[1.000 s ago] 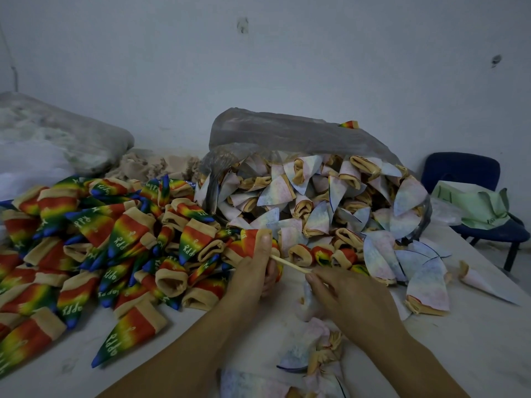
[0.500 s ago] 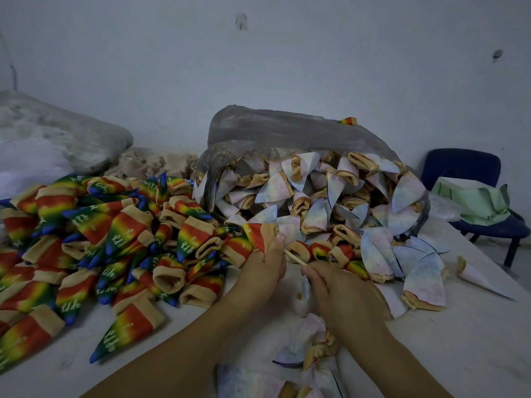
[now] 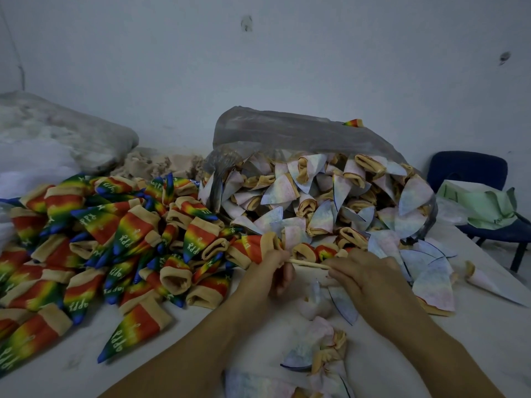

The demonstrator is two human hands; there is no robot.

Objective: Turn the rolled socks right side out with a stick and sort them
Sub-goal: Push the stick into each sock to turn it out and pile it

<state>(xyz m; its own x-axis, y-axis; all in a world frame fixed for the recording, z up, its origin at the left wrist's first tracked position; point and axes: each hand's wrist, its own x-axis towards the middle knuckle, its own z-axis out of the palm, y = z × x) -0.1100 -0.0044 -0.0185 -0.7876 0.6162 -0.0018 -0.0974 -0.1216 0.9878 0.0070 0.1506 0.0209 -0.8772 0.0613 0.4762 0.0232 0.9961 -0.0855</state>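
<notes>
Sock in work: a rainbow sock (image 3: 254, 246) just left of the frame's middle, its beige cuff turned toward the left hand
How it will handle: I judge it soft, light and limp; it has no form of its own and stretches easily, and it is not fragile
Where to hold it: at the cuff, I think, because the knit looks thicker there and gives the fingers something firm
Stick: a thin pale stick (image 3: 309, 264), almost level between the 2 hands in the middle of the frame; it seems stiff, light and smooth, so it may slide in the fingers
Stick's left end: hidden under the left fingers, so I cannot tell if it is inside the sock
Left hand (image 3: 268, 272): fingers curled round the sock's cuff and the stick's end, back of the hand toward the camera, forearm rising from the lower middle
Right hand (image 3: 365, 272): fingers closed on the stick's right end, knuckles up, forearm coming from the lower right
Rainbow pile (image 3: 115, 239): many socks lying on the left of the frame
Pale socks (image 3: 316, 202): spilling from a grey plastic bag (image 3: 273, 130), upper middle to right
Table (image 3: 474, 354): white, with a few more pale ones at the lower middle
</notes>
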